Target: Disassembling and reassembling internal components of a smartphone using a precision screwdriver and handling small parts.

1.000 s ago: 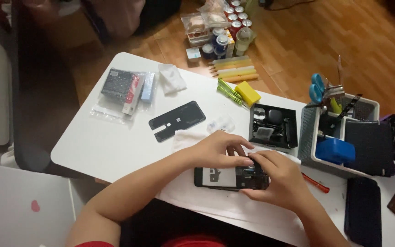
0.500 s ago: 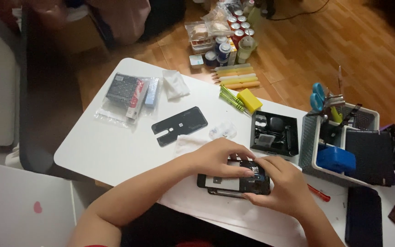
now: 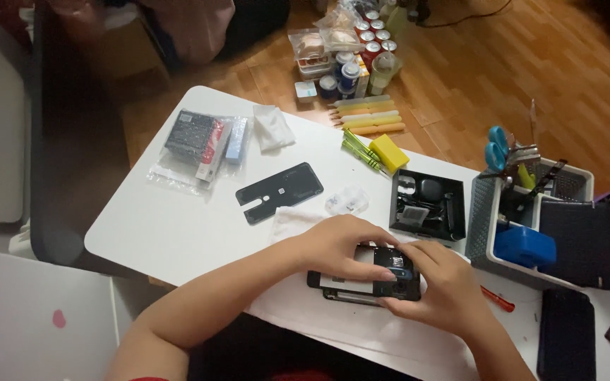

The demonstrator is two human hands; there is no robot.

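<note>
Two hands grip an opened black phone [image 3: 365,279] near the table's [image 3: 178,233] front edge: the left hand [image 3: 337,247] clasps its top, the right hand [image 3: 435,286] pinches its right end. Compared with a second ago, the phone sits slightly lower and tilted, suggesting ongoing repositioning. Beyond it lie a black back cover [image 3: 279,192] and a black parts tray [image 3: 428,204].

Soft, even indoor light falls on the white table [image 3: 178,233], which is the brightest area and slightly washed out near its front edge, with only faint shadows under the hands. The wooden floor [image 3: 460,63] beyond the table's far edge carries a warm sheen, while the upper left corner is dim. Fine detail is soft throughout, with mild wide-angle stretching toward the frame edges.
</note>
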